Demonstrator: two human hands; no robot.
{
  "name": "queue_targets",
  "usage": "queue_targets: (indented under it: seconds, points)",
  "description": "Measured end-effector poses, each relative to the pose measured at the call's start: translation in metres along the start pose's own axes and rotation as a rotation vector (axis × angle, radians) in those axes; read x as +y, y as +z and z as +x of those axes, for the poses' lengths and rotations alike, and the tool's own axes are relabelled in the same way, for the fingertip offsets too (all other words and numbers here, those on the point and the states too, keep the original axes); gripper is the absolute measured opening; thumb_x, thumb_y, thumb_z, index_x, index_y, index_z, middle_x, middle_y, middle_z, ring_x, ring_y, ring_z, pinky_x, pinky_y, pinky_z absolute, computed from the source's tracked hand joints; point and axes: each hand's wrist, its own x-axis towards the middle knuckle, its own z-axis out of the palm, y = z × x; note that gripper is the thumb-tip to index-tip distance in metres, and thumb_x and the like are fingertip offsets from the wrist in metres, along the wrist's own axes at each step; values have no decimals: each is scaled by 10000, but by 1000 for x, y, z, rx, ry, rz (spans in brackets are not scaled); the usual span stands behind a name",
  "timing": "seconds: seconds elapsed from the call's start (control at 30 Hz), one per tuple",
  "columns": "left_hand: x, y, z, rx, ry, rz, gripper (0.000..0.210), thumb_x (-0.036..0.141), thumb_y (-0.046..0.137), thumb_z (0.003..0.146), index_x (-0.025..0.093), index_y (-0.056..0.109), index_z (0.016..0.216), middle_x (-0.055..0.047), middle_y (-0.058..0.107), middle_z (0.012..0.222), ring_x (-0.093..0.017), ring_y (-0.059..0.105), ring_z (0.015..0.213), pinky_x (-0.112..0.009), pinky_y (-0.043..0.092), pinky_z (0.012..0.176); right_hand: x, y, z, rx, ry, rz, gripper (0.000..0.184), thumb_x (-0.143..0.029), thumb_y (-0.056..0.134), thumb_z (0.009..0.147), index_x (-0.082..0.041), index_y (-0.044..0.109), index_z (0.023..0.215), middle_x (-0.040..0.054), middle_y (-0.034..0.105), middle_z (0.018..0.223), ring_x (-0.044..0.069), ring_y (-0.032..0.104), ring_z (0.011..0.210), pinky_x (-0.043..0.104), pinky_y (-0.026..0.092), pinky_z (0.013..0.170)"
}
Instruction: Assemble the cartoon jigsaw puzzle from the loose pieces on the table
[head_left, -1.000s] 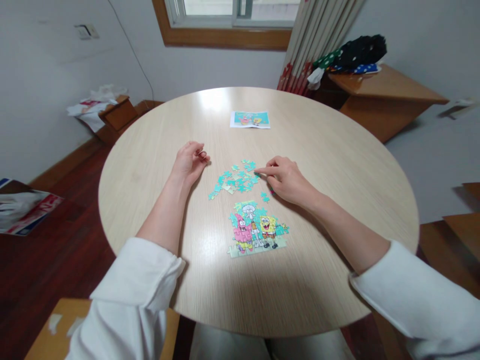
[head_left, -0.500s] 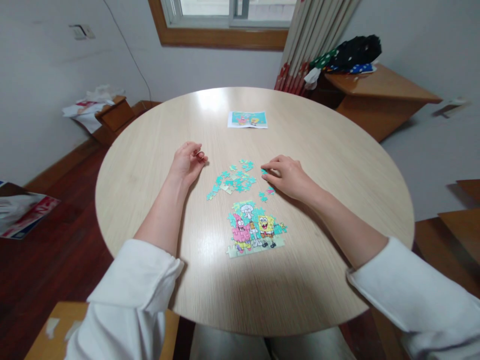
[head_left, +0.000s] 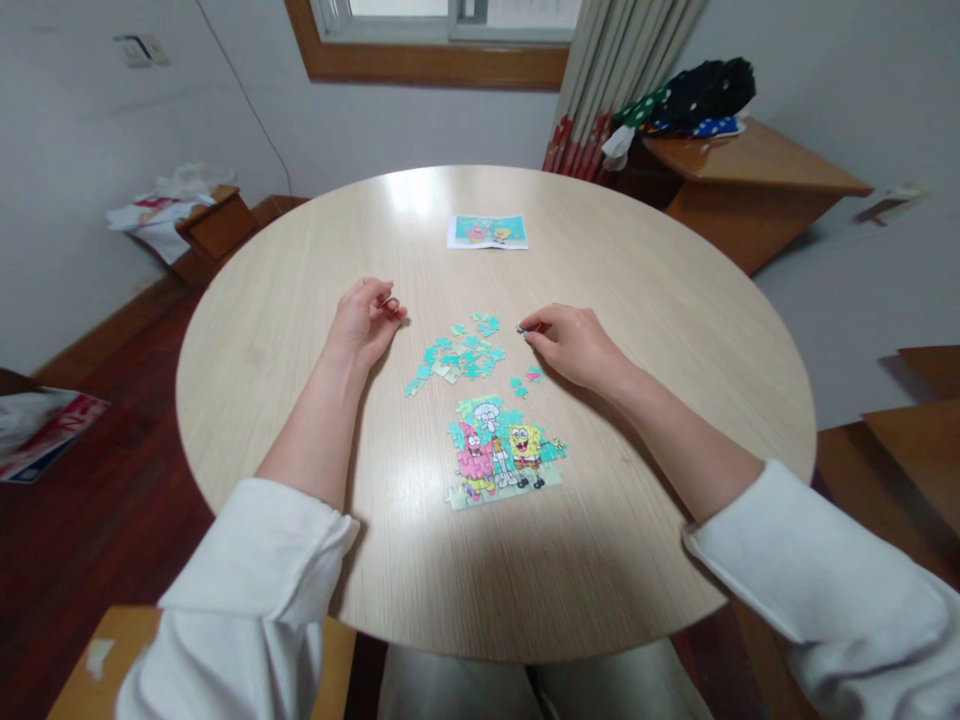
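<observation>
My right hand (head_left: pixel 574 343) pinches a small puzzle piece (head_left: pixel 520 329) between thumb and fingertips, right of the loose pieces. My left hand (head_left: pixel 365 320) rests on its side to the left of the pile, its fingers curled in loosely, with nothing seen in them. Between the hands lies a spread of loose turquoise puzzle pieces (head_left: pixel 471 358), some pale green. Closer to me is a partly joined puzzle (head_left: pixel 501 462) showing a pink starfish, a tall grey-white figure and a yellow square figure; its upper edge is uneven. A pink-marked piece (head_left: pixel 534 375) and a turquoise piece (head_left: pixel 518 387) lie just above it.
A folded picture sheet (head_left: pixel 487 231) with the same characters lies towards the far side of the round wooden table (head_left: pixel 637 560). Behind it are a window and a curtain (head_left: pixel 600 80). A wooden cabinet (head_left: pixel 757 160) with dark cloth on it stands at the right.
My right hand has raised the puzzle piece slightly and tilted it, so it now shows edge-on. The left hand keeps its curled pose. The whole view has shifted a little.
</observation>
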Motion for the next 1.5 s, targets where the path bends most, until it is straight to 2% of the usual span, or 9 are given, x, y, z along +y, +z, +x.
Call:
queue_targets:
  seconds: [0.2,0.5,0.7,0.87,1.03,1.2,1.37,1.5]
  points:
    - [1,0,0,4,-6,29,328,136,708,579,196,385,573,56,410,546,-62,418,465,-233,405,537,1,2,2,65,-23,-15,285,-137,489,822,-175,735,961,119,731,967,241,650,882,409,466,848]
    - [-1,0,1,2,2,3,317,133,701,568,200,391,574,53,411,542,-70,413,469,-236,397,522,-6,-3,0,110,-11,37,238,-175,518,821,-167,713,956,111,710,928,218,630,810,378,463,774]
    - [0,0,2,0,-3,10,330,135,712,577,198,388,575,60,405,551,-61,413,457,-248,399,542,-13,-7,-2,120,-11,102,204,-184,526,808,-195,717,878,94,676,898,205,589,793,376,480,738]
    - [-1,-1,2,-5,-4,3,343,149,727,588,197,388,582,64,410,557,-56,419,455,-249,404,547,-17,-6,-4,163,-56,171,168,-170,537,771,-216,697,791,76,633,946,206,574,860,374,498,734]
    - [-1,0,1,22,-4,-7,305,129,697,588,202,401,588,56,420,541,-67,416,464,-233,402,517,-17,-2,-4,97,-50,240,151,-153,547,759,-201,690,762,60,664,873,193,598,846,379,498,774]
    - [-1,-1,2,-1,-3,-29,305,121,695,582,203,402,585,60,410,536,-68,416,461,-236,401,517,-19,-2,-5,15,-3,264,158,-183,559,765,-193,714,795,55,701,831,182,624,788,368,502,750]
    - [-2,-1,2,-8,-3,-29,321,121,704,590,200,393,580,61,417,546,-67,420,465,-244,401,534,-23,-4,-6,12,11,300,188,-162,535,756,-180,720,785,79,715,844,194,639,796,373,503,764]
    - [-2,-2,3,-9,-17,-38,307,114,698,580,194,402,575,60,423,551,-61,415,469,-235,397,534,-20,-2,-5,42,19,370,87,-185,595,724,-176,680,742,68,690,791,178,610,733,368,504,725]
